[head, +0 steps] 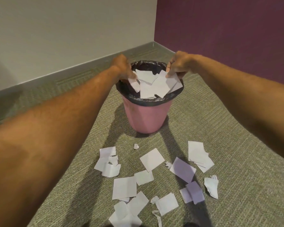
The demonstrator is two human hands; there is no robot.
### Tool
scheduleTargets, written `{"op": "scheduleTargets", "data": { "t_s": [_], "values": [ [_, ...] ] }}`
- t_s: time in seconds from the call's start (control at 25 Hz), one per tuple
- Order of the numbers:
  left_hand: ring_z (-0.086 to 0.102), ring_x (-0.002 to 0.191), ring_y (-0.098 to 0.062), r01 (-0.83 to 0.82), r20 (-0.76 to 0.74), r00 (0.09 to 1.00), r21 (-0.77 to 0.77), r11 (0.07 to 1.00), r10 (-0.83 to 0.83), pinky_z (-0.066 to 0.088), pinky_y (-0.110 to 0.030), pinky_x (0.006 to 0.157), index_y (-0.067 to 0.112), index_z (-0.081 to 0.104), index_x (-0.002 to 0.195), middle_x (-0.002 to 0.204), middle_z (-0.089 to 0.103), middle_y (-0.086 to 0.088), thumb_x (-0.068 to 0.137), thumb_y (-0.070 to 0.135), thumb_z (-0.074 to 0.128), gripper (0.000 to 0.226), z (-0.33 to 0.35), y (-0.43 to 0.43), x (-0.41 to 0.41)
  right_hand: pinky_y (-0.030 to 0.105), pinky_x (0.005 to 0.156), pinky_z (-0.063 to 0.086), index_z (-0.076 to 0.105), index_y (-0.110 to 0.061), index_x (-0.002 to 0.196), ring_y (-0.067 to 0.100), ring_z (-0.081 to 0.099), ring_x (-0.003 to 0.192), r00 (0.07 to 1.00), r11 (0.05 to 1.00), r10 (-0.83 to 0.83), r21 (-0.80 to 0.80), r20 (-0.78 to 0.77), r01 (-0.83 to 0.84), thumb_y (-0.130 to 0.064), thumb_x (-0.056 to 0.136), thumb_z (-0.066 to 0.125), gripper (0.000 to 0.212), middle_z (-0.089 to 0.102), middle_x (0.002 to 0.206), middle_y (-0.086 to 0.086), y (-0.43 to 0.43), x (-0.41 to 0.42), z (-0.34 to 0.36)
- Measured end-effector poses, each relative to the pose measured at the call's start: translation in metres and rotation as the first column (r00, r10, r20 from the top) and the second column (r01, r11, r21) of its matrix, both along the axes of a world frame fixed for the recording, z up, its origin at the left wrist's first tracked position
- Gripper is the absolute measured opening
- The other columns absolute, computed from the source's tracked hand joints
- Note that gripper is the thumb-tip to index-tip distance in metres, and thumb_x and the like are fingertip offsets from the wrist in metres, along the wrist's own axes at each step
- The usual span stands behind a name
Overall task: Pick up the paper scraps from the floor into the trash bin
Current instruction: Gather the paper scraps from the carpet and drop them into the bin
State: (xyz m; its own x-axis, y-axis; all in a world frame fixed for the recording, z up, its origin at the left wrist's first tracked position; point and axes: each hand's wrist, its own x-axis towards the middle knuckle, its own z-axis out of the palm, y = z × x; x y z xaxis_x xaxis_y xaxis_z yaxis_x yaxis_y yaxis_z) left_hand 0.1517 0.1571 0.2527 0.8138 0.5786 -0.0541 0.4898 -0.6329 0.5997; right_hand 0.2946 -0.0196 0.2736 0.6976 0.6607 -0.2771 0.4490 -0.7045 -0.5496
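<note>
Scraps (152, 159) litter grey-green carpet (236, 145); purple wall (228, 30) beyond.

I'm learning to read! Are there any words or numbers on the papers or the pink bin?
None can be read.
Paper scraps on the carpet: mostly blank; one torn piece has dark marks, too small and blurred to read.
Paper scraps in the trash bin: blank as far as shows.
Pink trash bin: no label visible.

You see a smooth pink plastic trash bin (147, 117), its glossy black liner (126, 90), matt paper scraps (152, 159), rough woven carpet (236, 153).
</note>
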Motion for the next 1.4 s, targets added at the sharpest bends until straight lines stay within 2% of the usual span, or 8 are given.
{"op": "scheduleTargets", "data": {
  "t_s": [0.36,0.6,0.76,0.88,1.08,1.2,1.32,1.4],
  "values": [
    [0.063,0.069,-0.021,0.010,0.275,0.962,-0.052,0.999,0.005,0.057,-0.036,0.064,0.004,0.070,0.086,0.081,0.069,-0.010,0.087,0.029,0.070,0.025,-0.023,0.003,-0.015,0.036,0.063,0.062,0.065,0.000,0.084,0.023,0.071,0.068,0.988,0.901,-0.103,0.410,-0.117,0.142,0.009,0.089,0.057,0.013,0.066,0.082,0.017,-0.010,-0.007,-0.034],
    [0.038,0.047,-0.009,-0.430,0.432,0.805,-0.050,0.902,0.407,0.032,-0.023,0.046,0.016,0.052,0.060,0.053,0.046,0.002,0.097,0.032,0.051,0.040,-0.084,-0.017,-0.084,0.027,0.054,0.050,0.070,0.002,0.095,0.019,0.061,0.063,0.897,0.932,0.314,0.281,-0.312,-0.228,-0.005,0.086,0.067,0.011,0.069,0.079,0.013,-0.035,-0.059,-0.050],
    [0.053,0.058,-0.024,-0.465,0.209,0.873,0.075,0.882,0.442,0.039,-0.029,0.051,0.011,0.053,0.066,0.064,0.057,-0.008,0.096,0.027,0.047,0.035,-0.174,-0.019,-0.147,0.033,0.064,0.052,0.068,0.000,0.103,0.026,0.061,0.075,0.687,0.868,0.440,0.076,-0.578,-0.491,-0.008,0.090,0.065,0.015,0.069,0.090,0.015,-0.039,-0.095,-0.085],
    [0.060,0.084,-0.032,-0.311,-0.106,0.938,0.158,0.937,0.329,0.049,-0.039,0.068,0.008,0.062,0.098,0.099,0.064,-0.016,0.092,0.030,0.057,0.023,-0.225,-0.011,-0.176,0.029,0.061,0.054,0.068,-0.003,0.100,0.025,0.064,0.077,0.670,0.797,0.435,-0.088,-0.602,-0.597,-0.008,0.090,0.064,0.012,0.070,0.091,0.013,-0.029,-0.113,-0.124],
    [0.006,0.145,-0.042,0.212,-0.660,0.741,0.058,0.976,-0.121,0.026,-0.065,0.105,0.039,0.006,0.150,0.159,-0.002,-0.016,0.061,0.061,0.079,0.117,-0.269,-0.021,-0.196,0.032,0.079,0.047,0.055,-0.008,0.127,0.024,0.056,0.108,0.749,0.668,0.625,-0.345,-0.221,-0.659,-0.016,0.083,0.073,0.049,0.057,0.130,0.010,-0.004,-0.142,-0.205],
    [-0.013,0.145,-0.042,0.327,-0.734,0.649,0.031,0.945,-0.200,0.019,-0.072,0.104,0.042,-0.011,0.149,0.157,-0.024,-0.014,0.054,0.061,0.083,0.134,-0.286,-0.026,-0.197,0.042,0.100,0.041,0.024,-0.019,0.150,0.034,0.035,0.135,0.618,0.494,0.775,-0.485,-0.131,-0.722,-0.032,0.073,0.081,0.096,0.025,0.154,0.012,0.007,-0.153,-0.248],
    [-0.005,0.145,-0.044,0.324,-0.743,0.643,0.045,0.945,-0.185,0.026,-0.069,0.103,0.039,-0.006,0.150,0.159,-0.016,-0.016,0.055,0.056,0.085,0.132,-0.286,-0.025,-0.191,0.064,0.112,0.017,0.003,-0.027,0.154,0.039,0.005,0.147,0.441,0.299,0.893,-0.617,-0.087,-0.728,-0.052,0.069,0.079,0.117,-0.004,0.163,0.008,0.012,-0.155,-0.275],
    [0.010,0.142,-0.045,0.378,-0.724,0.662,0.099,0.920,-0.194,0.034,-0.062,0.103,0.034,0.005,0.150,0.158,-0.001,-0.018,0.058,0.053,0.084,0.123,-0.285,-0.031,-0.193,0.065,0.113,0.007,-0.004,-0.028,0.154,0.038,-0.004,0.148,0.422,0.288,0.904,-0.624,-0.075,-0.727,-0.057,0.068,0.078,0.123,-0.013,0.163,0.008,0.010,-0.154,-0.283]
  ]
}}
